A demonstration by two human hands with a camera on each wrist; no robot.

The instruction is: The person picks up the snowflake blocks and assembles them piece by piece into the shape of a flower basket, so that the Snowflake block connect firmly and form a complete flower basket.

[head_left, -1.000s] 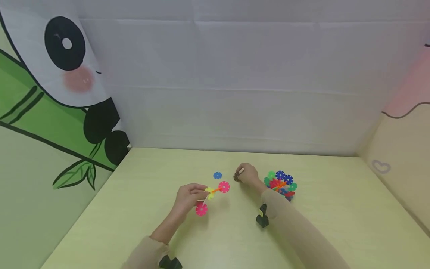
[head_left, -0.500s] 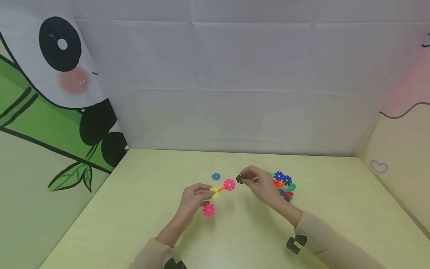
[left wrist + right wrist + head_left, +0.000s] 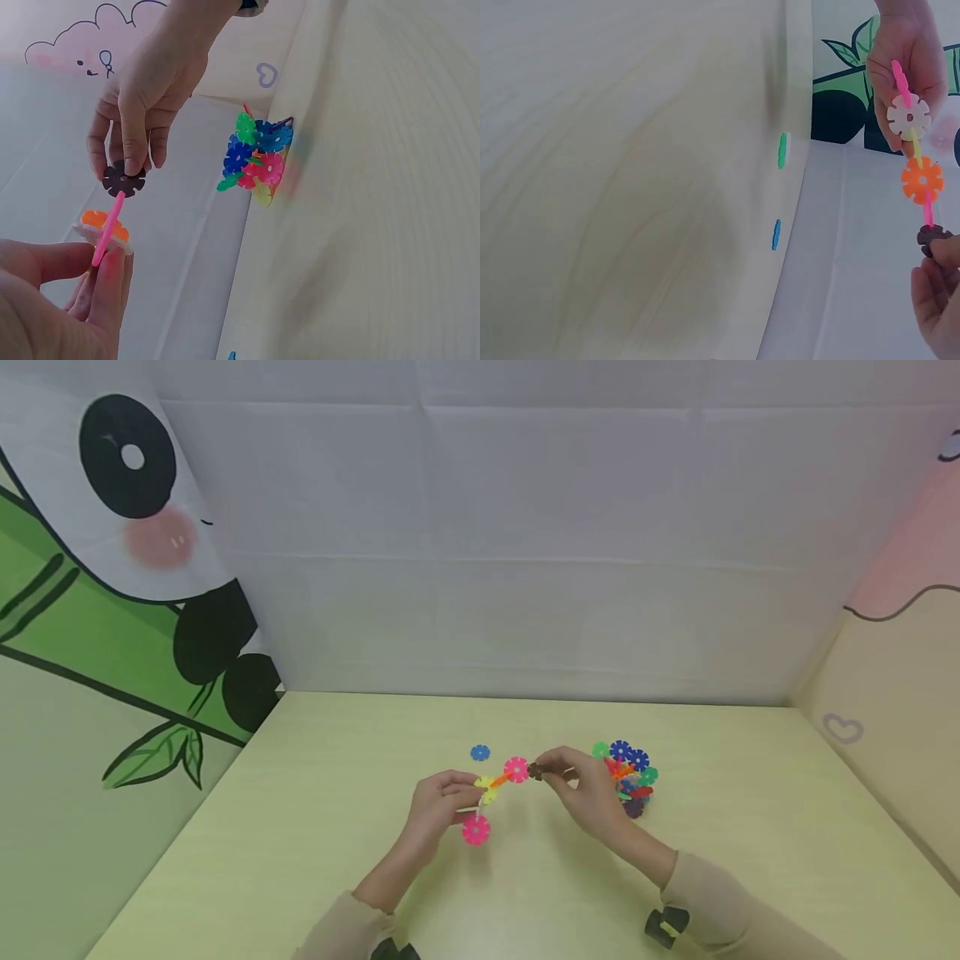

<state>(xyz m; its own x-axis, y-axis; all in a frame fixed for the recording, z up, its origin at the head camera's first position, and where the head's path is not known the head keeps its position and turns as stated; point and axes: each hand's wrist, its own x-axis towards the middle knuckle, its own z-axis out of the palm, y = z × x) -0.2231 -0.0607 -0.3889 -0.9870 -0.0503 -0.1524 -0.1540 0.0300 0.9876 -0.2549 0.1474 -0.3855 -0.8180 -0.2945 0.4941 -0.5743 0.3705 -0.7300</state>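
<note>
My left hand [image 3: 441, 808] pinches a chain of slotted plastic snowflake discs near its yellow disc [image 3: 487, 789]. One pink disc [image 3: 476, 830] hangs at the lower end and another pink disc [image 3: 517, 769] is at the upper right end. Between them, the right wrist view shows a white disc [image 3: 909, 117] and an orange disc [image 3: 922, 180]. Thumb and fingers of my right hand [image 3: 587, 792] pinch a dark brown disc [image 3: 535, 771]. Its edge meets the pink end disc; whether their slots interlock I cannot tell. Both hands are raised above the table.
A pile of mixed-colour discs [image 3: 619, 771] lies on the pale table [image 3: 337, 752] behind and right of my right hand. A lone blue disc [image 3: 480, 752] lies farther back. The right wrist view also shows a green disc [image 3: 782, 151] on the table.
My right hand has brought the brown disc from apart to the pink end disc. My left hand has shifted slightly right with the chain.
</note>
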